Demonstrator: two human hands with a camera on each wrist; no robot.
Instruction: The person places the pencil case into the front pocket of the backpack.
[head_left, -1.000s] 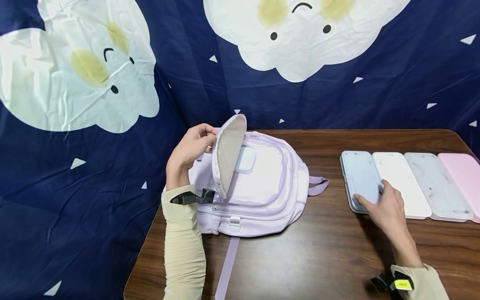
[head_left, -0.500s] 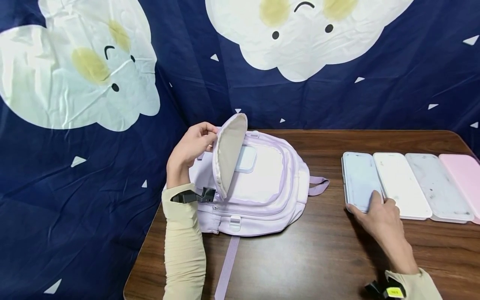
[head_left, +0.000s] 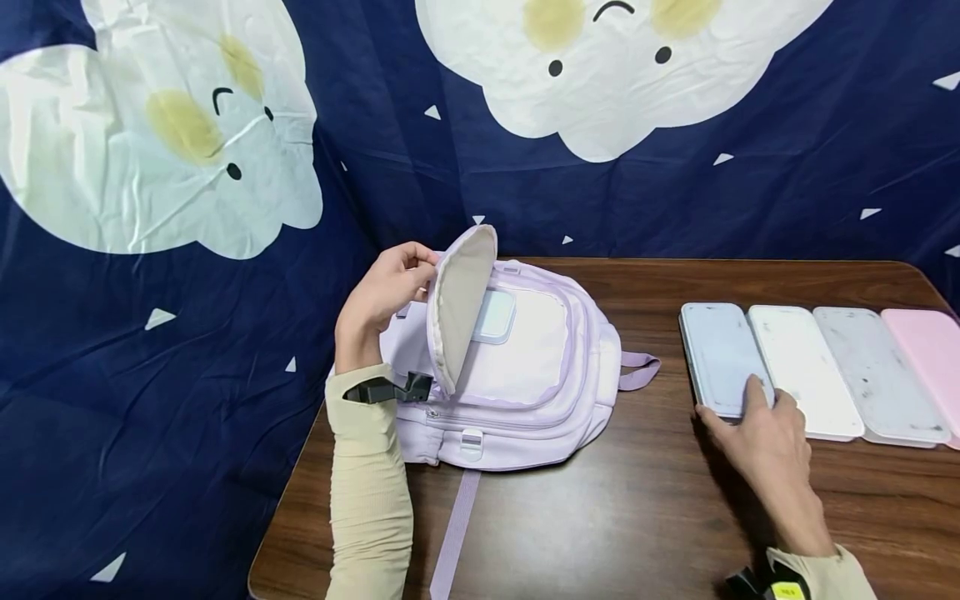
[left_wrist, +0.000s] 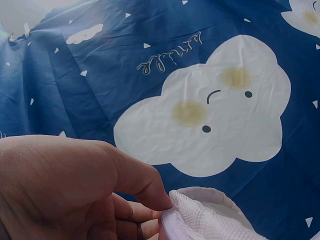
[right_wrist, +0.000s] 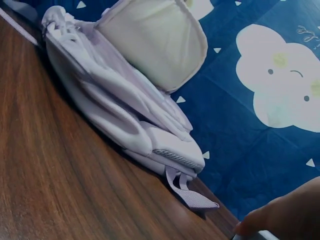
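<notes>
A lilac backpack [head_left: 525, 350] lies on the table with its front flap [head_left: 461, 312] raised. My left hand [head_left: 382, 300] pinches the edge of that flap between thumb and fingers; the left wrist view also shows the pinched flap edge [left_wrist: 200, 215]. Part of a pale blue case [head_left: 495, 317] shows from under the flap. To the right, my right hand [head_left: 765, 442] grips the near end of a light-blue plastic pencil case [head_left: 723, 354], thumb at its left edge and index finger on top. Only a sliver of this case shows in the right wrist view, beside the thumb [right_wrist: 255, 222].
White [head_left: 802, 367], greyish [head_left: 877, 371] and pink cases [head_left: 930, 350] lie side by side, right of the blue one. A strap [head_left: 456, 533] trails toward the table's front; a loop [head_left: 637, 371] sticks out right. A navy cloud-print curtain [head_left: 360, 125] hangs behind.
My right hand has drawn back toward the near end of the light-blue pencil case, thumb now at its left edge. The case has shifted slightly. The left hand keeps holding the flap.
</notes>
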